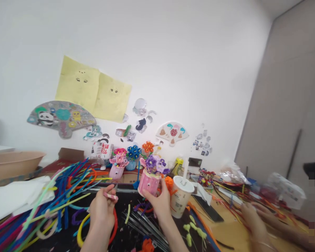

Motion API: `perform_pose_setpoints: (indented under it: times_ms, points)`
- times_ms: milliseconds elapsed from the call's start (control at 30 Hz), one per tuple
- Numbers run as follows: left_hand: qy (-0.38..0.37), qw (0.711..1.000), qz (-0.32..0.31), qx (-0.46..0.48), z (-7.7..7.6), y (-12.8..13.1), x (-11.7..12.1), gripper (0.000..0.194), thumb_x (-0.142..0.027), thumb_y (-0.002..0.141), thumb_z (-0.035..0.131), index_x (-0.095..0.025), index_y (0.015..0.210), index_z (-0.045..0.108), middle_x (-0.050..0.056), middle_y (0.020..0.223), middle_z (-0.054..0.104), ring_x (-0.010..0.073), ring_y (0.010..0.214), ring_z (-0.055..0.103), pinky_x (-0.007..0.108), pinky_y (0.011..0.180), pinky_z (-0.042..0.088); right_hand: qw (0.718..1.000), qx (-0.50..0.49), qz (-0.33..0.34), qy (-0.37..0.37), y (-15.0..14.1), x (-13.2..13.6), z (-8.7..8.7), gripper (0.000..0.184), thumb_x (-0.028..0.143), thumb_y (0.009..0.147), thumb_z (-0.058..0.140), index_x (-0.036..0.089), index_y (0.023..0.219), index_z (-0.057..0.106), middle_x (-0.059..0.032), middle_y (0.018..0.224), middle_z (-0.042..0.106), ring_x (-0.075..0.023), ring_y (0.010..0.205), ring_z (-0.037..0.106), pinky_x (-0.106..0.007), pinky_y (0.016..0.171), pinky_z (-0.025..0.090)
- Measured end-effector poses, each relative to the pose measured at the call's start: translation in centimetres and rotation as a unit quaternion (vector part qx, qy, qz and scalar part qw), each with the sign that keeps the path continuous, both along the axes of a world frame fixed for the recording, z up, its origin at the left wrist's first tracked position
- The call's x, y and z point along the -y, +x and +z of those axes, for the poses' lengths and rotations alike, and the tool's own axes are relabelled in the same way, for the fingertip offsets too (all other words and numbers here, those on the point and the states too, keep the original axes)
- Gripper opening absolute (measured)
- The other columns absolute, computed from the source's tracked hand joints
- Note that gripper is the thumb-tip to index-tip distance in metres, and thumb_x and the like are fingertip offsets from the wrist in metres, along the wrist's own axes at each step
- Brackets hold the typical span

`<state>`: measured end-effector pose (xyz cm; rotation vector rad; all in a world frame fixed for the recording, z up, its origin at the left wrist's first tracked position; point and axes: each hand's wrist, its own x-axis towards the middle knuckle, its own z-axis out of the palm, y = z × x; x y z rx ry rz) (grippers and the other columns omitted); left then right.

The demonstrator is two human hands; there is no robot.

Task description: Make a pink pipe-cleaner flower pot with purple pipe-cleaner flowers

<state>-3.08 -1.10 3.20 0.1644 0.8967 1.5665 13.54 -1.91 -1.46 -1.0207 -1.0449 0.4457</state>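
My right hand [161, 199] is wrapped round a small pink flowerpot [147, 183] made of fuzzy pipe cleaners. It stands upright in the grip, with purple pipe-cleaner flowers [153, 163] on top. A short pink-and-white striped piece [110, 196] lies in the curled fingers of my left hand [102, 208]; its exact kind is unclear, and a greyish tip shows just above it. Below the pot are a bundle of thin metal wires [144, 224] and a short yellow-green pipe cleaner [127, 214]. A lidded drink cup [182, 196] with a straw stands right of my right hand.
Many coloured pipe cleaners [55, 203] cover the left side, beside white sheets [18, 196] and a tan basin [13, 159]. More pipe-cleaner flowers [134, 153] stand at the back. At right, a co-worker's blurred hands [253, 217] are over the wooden table, near a black phone-like slab [208, 209].
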Motion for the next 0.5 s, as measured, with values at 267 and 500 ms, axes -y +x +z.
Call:
perform_pose_setpoints:
  times_ms: [267, 500]
  points:
    - [0.059, 0.998, -0.022, 0.021, 0.42, 0.47, 0.16, 0.028, -0.012, 0.085, 0.039, -0.01, 0.065, 0.057, 0.0, 0.048, 0.053, 0.0063, 0.043, 0.047, 0.016, 0.042, 0.038, 0.99, 0.068, -0.124, -0.009, 1.1, 0.02, 0.44, 0.078, 0.027, 0.048, 0.08, 0.014, 0.119, 0.05, -0.0133, 0.117, 0.059, -0.0294, 0.106, 0.058, -0.039, 0.091, 0.047]
    - [0.109, 0.989, -0.01, 0.098, 0.58, 0.02, -0.07, 0.028, -0.012, 0.083, 0.037, -0.012, 0.06, 0.053, -0.003, 0.044, 0.044, 0.0046, 0.039, 0.039, 0.014, 0.04, 0.033, 0.998, -0.056, 0.02, -0.008, 1.06, -0.18, 0.43, 0.079, 0.029, 0.054, 0.078, 0.012, 0.123, 0.045, -0.0152, 0.114, 0.063, -0.0262, 0.095, 0.065, -0.036, 0.083, 0.052]
